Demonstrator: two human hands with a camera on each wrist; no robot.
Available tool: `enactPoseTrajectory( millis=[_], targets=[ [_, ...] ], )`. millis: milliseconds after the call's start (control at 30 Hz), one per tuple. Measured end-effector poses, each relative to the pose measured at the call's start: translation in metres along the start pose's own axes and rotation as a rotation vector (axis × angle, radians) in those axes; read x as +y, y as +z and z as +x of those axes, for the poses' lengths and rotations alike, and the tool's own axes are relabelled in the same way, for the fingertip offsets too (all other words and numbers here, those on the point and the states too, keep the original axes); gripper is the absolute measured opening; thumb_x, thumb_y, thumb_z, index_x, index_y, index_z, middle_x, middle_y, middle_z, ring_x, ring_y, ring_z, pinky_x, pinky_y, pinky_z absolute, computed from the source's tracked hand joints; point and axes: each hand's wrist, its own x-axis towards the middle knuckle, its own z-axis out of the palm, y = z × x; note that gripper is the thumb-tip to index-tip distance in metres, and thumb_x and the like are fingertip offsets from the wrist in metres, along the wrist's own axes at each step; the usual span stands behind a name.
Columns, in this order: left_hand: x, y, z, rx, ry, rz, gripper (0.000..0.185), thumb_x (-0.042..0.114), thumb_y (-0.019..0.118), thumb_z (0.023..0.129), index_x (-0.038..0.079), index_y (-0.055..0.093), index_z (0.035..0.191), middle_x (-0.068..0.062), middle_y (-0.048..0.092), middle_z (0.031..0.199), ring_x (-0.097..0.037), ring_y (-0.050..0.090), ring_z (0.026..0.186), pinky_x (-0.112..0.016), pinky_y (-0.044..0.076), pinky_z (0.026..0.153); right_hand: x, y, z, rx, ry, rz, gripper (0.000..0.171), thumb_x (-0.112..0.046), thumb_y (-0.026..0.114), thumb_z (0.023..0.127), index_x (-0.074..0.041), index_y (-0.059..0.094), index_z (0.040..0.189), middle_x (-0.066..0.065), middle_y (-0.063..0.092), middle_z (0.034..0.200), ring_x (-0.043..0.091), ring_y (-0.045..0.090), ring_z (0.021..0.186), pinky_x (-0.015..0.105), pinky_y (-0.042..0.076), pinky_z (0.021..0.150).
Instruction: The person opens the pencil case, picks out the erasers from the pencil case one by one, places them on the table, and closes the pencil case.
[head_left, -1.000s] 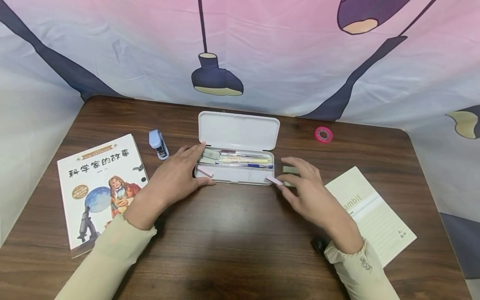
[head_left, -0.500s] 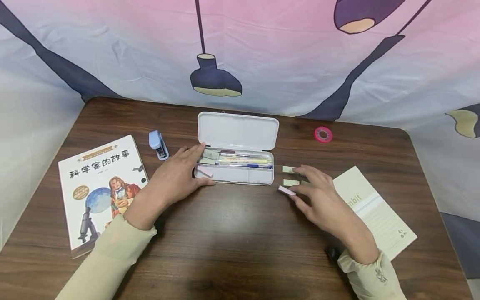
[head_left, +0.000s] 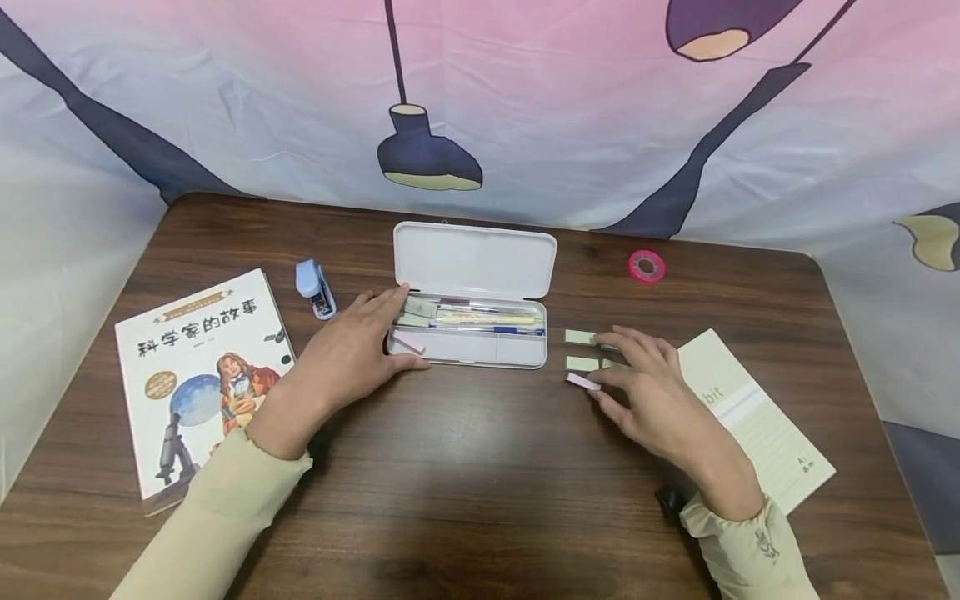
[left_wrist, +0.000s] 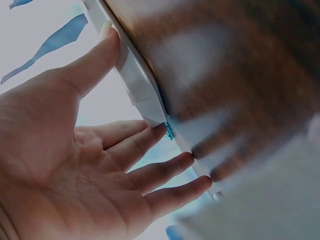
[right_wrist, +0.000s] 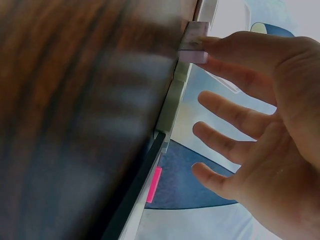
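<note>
In the head view, an open white pencil case (head_left: 459, 351) holds several pens (head_left: 491, 320), a pale green block (head_left: 417, 308) and a small pink block (head_left: 408, 342). My left hand (head_left: 348, 358) rests at its left end, thumb at the front edge and fingertips at the back corner; in the left wrist view the fingers (left_wrist: 165, 172) look nearly straight. Right of the case, my right hand (head_left: 652, 396) pinches another small pink block (head_left: 582, 382) between thumb and index finger. In the right wrist view this pink block (right_wrist: 193, 56) shows at the fingertips; the other fingers are spread.
Several pale green blocks (head_left: 581, 364) lie beside the right hand, partly hidden by it. A notebook (head_left: 772, 450) lies to the right, a pink tape roll (head_left: 647, 266) at the back. On the left are a blue stapler (head_left: 316, 289) and a picture book (head_left: 198, 375).
My right hand has moved right, away from the case's front right corner, carrying the pink block to the front of the green blocks. My left hand stays in place.
</note>
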Motion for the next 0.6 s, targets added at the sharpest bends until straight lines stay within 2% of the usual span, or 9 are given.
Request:
enactPoseTrajectory(
  millis=[233,433,600],
  targets=[
    [0.003,-0.003,-0.001,-0.013,-0.003,-0.005,0.104,0.047,0.089,0.1,0.001,0.036,0.178,-0.029,0.045,0.18,-0.061,0.045,0.163,-0.073,0.043,0.132,-0.001,-0.001,-0.001,-0.021,0.017,-0.002,0.01,-0.008,0.09,0.096,-0.007,0.089,0.106,0.023,0.071,0.149,0.05,0.058,0.151,0.068,0.041,0.118],
    [0.004,-0.003,-0.001,-0.026,-0.011,-0.001,0.105,0.049,0.088,0.101,0.002,0.035,0.179,-0.028,0.043,0.181,-0.061,0.043,0.165,-0.073,0.042,0.133,-0.001,-0.002,-0.001,-0.027,0.014,-0.005,0.017,-0.008,0.094,0.092,-0.01,0.088,0.107,0.023,0.07,0.15,0.05,0.057,0.152,0.069,0.041,0.119],
    [-0.01,0.009,0.004,0.016,0.013,-0.002,0.109,0.057,0.089,0.097,0.005,0.037,0.179,-0.026,0.046,0.18,-0.063,0.045,0.162,-0.075,0.044,0.13,-0.001,-0.004,-0.002,-0.045,0.035,0.002,0.02,-0.007,0.095,0.091,-0.013,0.087,0.109,0.023,0.069,0.153,0.05,0.056,0.153,0.072,0.041,0.121]
  ],
)
